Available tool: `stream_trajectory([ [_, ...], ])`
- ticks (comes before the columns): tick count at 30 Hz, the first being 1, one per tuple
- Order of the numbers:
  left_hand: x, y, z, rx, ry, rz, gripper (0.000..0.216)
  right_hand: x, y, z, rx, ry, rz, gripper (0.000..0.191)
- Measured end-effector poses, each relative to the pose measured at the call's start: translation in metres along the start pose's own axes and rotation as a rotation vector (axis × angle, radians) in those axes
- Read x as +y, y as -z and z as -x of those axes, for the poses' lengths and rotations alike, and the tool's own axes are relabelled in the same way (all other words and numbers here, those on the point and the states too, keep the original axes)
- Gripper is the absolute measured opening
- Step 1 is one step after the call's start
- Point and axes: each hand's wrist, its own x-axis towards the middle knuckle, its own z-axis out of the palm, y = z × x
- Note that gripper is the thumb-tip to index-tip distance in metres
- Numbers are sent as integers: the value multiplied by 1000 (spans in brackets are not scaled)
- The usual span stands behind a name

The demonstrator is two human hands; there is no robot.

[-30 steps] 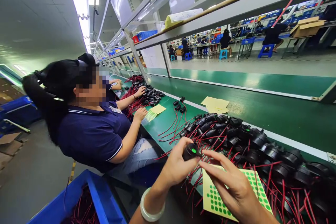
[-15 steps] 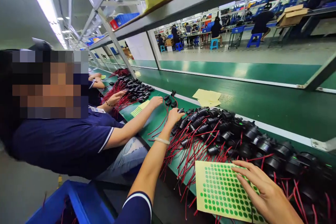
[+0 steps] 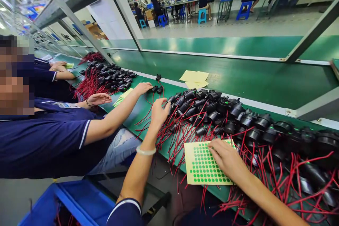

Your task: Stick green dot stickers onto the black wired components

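My left hand (image 3: 159, 111) reaches out to the left end of a long pile of black round parts with red wires (image 3: 238, 120). Its fingers are curled among the wires, and what they hold is hidden. A pale bangle sits on that wrist. My right hand (image 3: 227, 159) lies on a yellow sheet of green dot stickers (image 3: 200, 166) at the table's near edge, fingers bent and pressed together, tips on the sheet's upper right part.
A co-worker in a navy polo sits close on my left, one hand (image 3: 143, 87) by a few loose black parts (image 3: 156, 86), the other (image 3: 99, 98) near their own sticker sheet (image 3: 122, 97). Beyond lie another wired pile (image 3: 106, 74), yellow papers (image 3: 194, 77) on the green belt, and a blue bin (image 3: 79, 204) below.
My left hand held a black part with a green dot near my chest, then stretched out to the pile's left end. My right hand settled on the sticker sheet. The view dropped down.
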Motion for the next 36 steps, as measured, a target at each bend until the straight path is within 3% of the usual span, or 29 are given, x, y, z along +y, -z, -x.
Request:
stream_trajectory([
  [3,25,4,69,-65,-168,74,12,-1,-18,-9,-46,6,42,16],
  [6,33,-9,131,-214,-379,149,11,-1,-35,-11,-83,-5,92,17],
  [10,26,-33,169,-298,-398,38,18,2,-50,-9,-108,-41,148,11],
  [20,20,-44,176,-280,-360,-56,12,19,-66,-6,-83,50,111,25],
  [27,18,-46,180,-259,-354,-76,12,30,-70,-13,-122,121,82,25],
  [36,20,-41,180,-252,-332,-8,11,28,-75,-15,-100,93,141,19],
])
